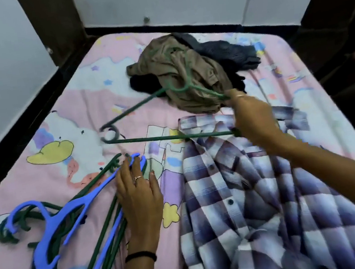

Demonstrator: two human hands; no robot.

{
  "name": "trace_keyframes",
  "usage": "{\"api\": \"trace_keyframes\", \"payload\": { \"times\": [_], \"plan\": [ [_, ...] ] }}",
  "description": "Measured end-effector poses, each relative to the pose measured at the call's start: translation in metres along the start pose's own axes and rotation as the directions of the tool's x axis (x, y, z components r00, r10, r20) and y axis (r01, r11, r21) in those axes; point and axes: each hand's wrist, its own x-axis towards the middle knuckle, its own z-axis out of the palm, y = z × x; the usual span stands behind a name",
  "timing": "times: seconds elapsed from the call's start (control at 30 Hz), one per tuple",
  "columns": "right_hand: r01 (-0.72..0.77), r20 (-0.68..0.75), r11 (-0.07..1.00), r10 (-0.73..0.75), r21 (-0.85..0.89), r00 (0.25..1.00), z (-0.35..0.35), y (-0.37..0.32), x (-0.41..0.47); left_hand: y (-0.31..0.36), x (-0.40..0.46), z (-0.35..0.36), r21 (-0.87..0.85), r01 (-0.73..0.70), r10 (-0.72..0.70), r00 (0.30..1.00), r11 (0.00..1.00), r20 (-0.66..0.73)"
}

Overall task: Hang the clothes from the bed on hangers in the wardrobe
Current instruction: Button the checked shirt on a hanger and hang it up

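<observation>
Nearest the camera, a blue plastic hanger (pixel 46 232) lies on top of a heap of green hangers (pixel 98 226) at the lower left of the bed (pixel 71 108). The left hand (pixel 138 193) rests flat on that heap, fingers straight and spread over the hanger ends, a ring on one finger and a dark band at the wrist; it pins the pile down and grips nothing.

Just right of that hand, a purple-and-white plaid shirt (pixel 249 192) lies buttoned and spread across the sheet, its collar at the far end. Above the collar the right hand (pixel 252 118) holds a single green hanger (pixel 146 120) by one shoulder end, fingers curled round the thin bar. The hanger is clear of the heap, lifted over the sheet between the two hands, its other curled shoulder end pointing left.

Beyond the right hand, further up the bed, lies a crumpled pile: an olive-brown garment (pixel 185 68) on top and a dark blue garment (pixel 229 55) behind it.

The step in hand looks like getting one hanger ready for the plaid shirt. The next move would call for freeing the left hand to open the collar, then slipping the hanger's shoulders inside. No wardrobe is in view.

No brand, label or legible writing shows; the sheet carries only cartoon prints.
</observation>
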Motion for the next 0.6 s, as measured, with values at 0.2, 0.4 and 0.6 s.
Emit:
{"api": "trace_keyframes", "payload": {
  "times": [0.2,0.4,0.6],
  "plan": [
    [-0.257,-0.210,0.966,0.243,-0.037,0.947,-0.077,0.129,-0.088,0.058,0.009,0.003,-0.431,0.308,-0.210,0.942,0.848,0.261],
    [-0.360,-0.262,0.932,0.340,-0.034,0.903,-0.095,0.179,-0.125,0.112,0.039,0.040,-0.284,0.428,-0.296,0.863,0.858,0.409],
    [-0.325,-0.257,0.944,0.302,-0.052,0.918,-0.075,0.202,-0.128,0.121,0.069,0.068,-0.158,0.538,-0.441,0.798,0.828,0.410]
  ]
}}
